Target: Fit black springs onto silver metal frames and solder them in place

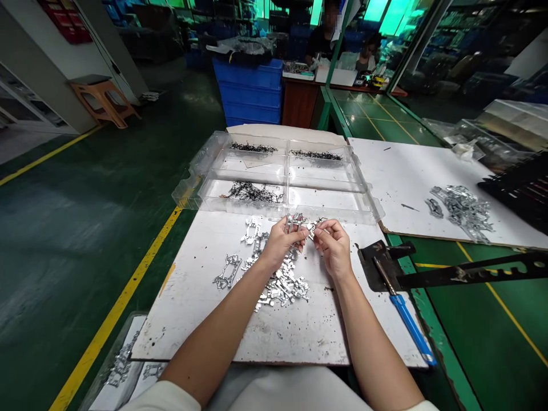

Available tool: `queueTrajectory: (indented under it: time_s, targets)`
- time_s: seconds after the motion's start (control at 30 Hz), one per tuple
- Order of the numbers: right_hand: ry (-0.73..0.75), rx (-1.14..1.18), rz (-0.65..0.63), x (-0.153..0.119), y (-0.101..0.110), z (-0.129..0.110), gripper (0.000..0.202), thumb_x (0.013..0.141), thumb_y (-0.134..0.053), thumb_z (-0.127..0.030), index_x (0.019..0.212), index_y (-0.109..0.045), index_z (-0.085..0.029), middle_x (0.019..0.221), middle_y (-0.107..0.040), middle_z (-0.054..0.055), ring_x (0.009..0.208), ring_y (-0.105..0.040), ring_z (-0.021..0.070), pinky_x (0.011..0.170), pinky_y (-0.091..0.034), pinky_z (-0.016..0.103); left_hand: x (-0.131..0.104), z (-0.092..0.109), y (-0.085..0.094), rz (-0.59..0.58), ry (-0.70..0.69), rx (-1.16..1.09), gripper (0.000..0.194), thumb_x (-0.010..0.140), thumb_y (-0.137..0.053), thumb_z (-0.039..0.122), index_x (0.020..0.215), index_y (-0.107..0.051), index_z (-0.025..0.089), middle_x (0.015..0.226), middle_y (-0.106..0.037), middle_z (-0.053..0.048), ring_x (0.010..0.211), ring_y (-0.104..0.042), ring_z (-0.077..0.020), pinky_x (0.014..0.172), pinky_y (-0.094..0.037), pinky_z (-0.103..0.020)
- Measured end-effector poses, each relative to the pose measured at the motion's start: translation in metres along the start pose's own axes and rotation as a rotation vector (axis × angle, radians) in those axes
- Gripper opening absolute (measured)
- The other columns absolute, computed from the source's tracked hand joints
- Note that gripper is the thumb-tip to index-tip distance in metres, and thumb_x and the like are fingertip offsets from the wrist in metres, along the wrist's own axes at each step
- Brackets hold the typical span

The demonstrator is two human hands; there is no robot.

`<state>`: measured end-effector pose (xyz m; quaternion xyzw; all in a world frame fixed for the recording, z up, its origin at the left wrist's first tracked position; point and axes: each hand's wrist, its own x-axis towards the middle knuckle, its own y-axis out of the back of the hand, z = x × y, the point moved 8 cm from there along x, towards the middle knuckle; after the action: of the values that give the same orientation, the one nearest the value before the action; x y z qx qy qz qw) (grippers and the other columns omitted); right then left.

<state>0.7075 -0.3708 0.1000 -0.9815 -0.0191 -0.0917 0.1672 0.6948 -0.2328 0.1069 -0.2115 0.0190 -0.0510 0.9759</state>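
My left hand [280, 242] is closed on a silver metal casting [295, 220] above the white board. Close beside it, my right hand [334, 245] pinches at the casting's right side. A thin dark piece shows at its fingertips, too small to name. Beneath my hands lies a pile of silver castings [285, 285], partly hidden by my left forearm. One frame-shaped casting [228, 271] lies apart on the left. Beyond my hands, a clear divided tray [329, 200] holds tangled thin black wire pieces [254, 192] in several compartments.
A blue-handled tool [411, 328] lies at the board's right edge, near a black metal bracket [462, 274]. More silver parts [464, 211] lie on the right-hand board. Blue crates [250, 91] stand behind the tray. Two people sit farther back. An orange stool [103, 100] stands left.
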Motion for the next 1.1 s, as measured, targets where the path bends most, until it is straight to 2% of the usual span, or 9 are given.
queueTrajectory:
  time_s: [0.1,0.2,0.27,0.33,0.4,0.63,0.9,0.97,1.1]
  targets:
    - [0.095,-0.053,-0.042,0.003,0.005,-0.010,0.031,0.076,-0.079,-0.032,0.097,-0.058,-0.024,0.092,-0.061,-0.001,0.055,-0.049,0.0091,0.045,-0.033,0.024,0.001,0.005,0.003,-0.012,-0.038,0.146,0.048,0.068,-0.085,0.032,0.103,-0.057,0.013,0.079,-0.063,0.000,0.051,-0.052,-0.0072,0.044,-0.044,-0.022]
    - [0.237,-0.231,-0.094,0.003,0.007,-0.025,0.045,0.078,-0.078,-0.029,0.118,-0.059,-0.029,0.111,-0.061,0.003,0.070,-0.056,0.0122,0.054,-0.042,0.026,0.001,0.006,0.004,-0.048,-0.022,0.271,0.050,0.070,-0.082,0.033,0.109,-0.059,0.013,0.080,-0.063,-0.001,0.051,-0.051,-0.0068,0.044,-0.042,-0.021]
    - [0.341,-0.408,-0.134,0.001,0.005,-0.035,0.031,0.082,-0.075,-0.028,0.112,-0.066,-0.028,0.110,-0.062,0.004,0.079,-0.058,0.0144,0.061,-0.045,0.028,0.001,0.006,0.005,-0.067,-0.013,0.320,0.051,0.072,-0.081,0.033,0.114,-0.059,0.014,0.081,-0.061,-0.001,0.052,-0.051,-0.0070,0.044,-0.041,-0.020]
    - [0.426,-0.547,-0.149,-0.003,0.002,-0.042,0.009,0.086,-0.071,-0.028,0.095,-0.072,-0.025,0.100,-0.063,0.004,0.083,-0.059,0.0160,0.065,-0.045,0.029,0.001,0.008,0.007,-0.069,-0.023,0.344,0.051,0.074,-0.080,0.034,0.116,-0.060,0.014,0.081,-0.061,-0.001,0.053,-0.050,-0.0072,0.045,-0.042,-0.020]
    - [0.464,-0.614,-0.139,-0.005,0.001,-0.046,0.006,0.088,-0.068,-0.028,0.088,-0.072,-0.024,0.092,-0.064,0.004,0.083,-0.059,0.0172,0.065,-0.045,0.030,0.001,0.011,0.009,-0.055,-0.043,0.352,0.049,0.075,-0.079,0.035,0.116,-0.060,0.015,0.079,-0.060,0.000,0.052,-0.050,-0.0073,0.044,-0.041,-0.021]
    - [0.424,-0.694,-0.187,-0.005,-0.005,-0.039,0.009,0.090,-0.066,-0.030,0.085,-0.069,-0.023,0.082,-0.062,0.002,0.076,-0.057,0.0171,0.063,-0.044,0.031,0.002,0.018,0.017,0.032,-0.110,0.345,0.039,0.075,-0.079,0.035,0.102,-0.059,0.016,0.075,-0.059,0.001,0.050,-0.050,-0.0082,0.044,-0.041,-0.022]
    - [0.349,-0.743,-0.268,-0.003,-0.007,-0.028,0.013,0.091,-0.064,-0.034,0.087,-0.066,-0.022,0.092,-0.059,0.003,0.074,-0.054,0.0154,0.064,-0.042,0.030,0.005,0.016,0.019,0.062,-0.148,0.343,0.032,0.077,-0.078,0.038,0.088,-0.058,0.015,0.074,-0.064,-0.001,0.051,-0.051,-0.0078,0.049,-0.045,-0.022]
    - [0.316,-0.696,-0.246,-0.002,-0.006,-0.028,0.015,0.090,-0.065,-0.036,0.084,-0.066,-0.022,0.090,-0.059,0.003,0.075,-0.053,0.0157,0.065,-0.041,0.030,0.005,0.014,0.022,0.104,-0.145,0.305,0.034,0.083,-0.071,0.046,0.090,-0.061,0.014,0.078,-0.066,-0.004,0.052,-0.054,-0.0087,0.050,-0.047,-0.023]
    - [0.148,-0.459,-0.088,-0.002,-0.001,-0.021,0.023,0.084,-0.072,-0.043,0.082,-0.067,-0.021,0.079,-0.058,0.001,0.066,-0.047,0.0139,0.059,-0.037,0.028,0.006,0.009,0.024,0.157,-0.099,0.230,0.045,0.089,-0.060,0.056,0.102,-0.063,0.013,0.084,-0.067,-0.006,0.055,-0.060,-0.0110,0.051,-0.049,-0.025]
